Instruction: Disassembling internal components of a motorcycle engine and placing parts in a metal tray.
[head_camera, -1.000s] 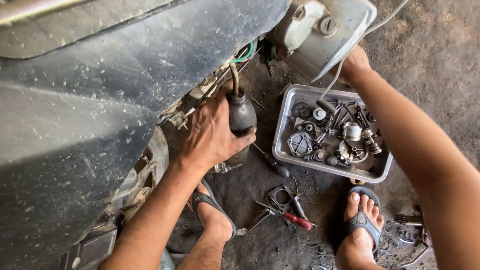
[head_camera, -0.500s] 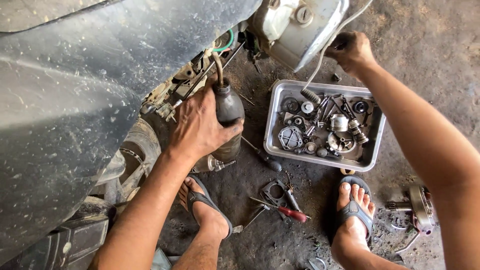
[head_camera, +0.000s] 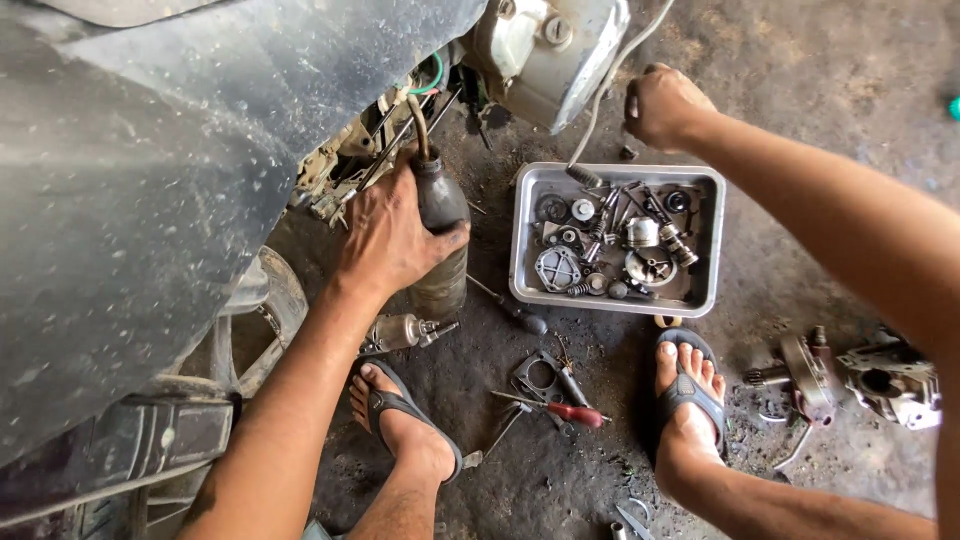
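A metal tray of small engine parts is sitting just right of centre. A red-handled screwdriver and a flat gasket are lying at six o'clock; detached engine pieces are resting at four o'clock. A dusty dark body panel is filling nine o'clock.

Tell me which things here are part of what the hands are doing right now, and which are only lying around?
In hand:
- left hand gripping the grimy oil bottle, its spout up into the motorbike
- right hand closed around the pale cable

Lying about:
- metal tray of small engine parts
- red-handled screwdriver
- black gasket
- engine pieces on the floor
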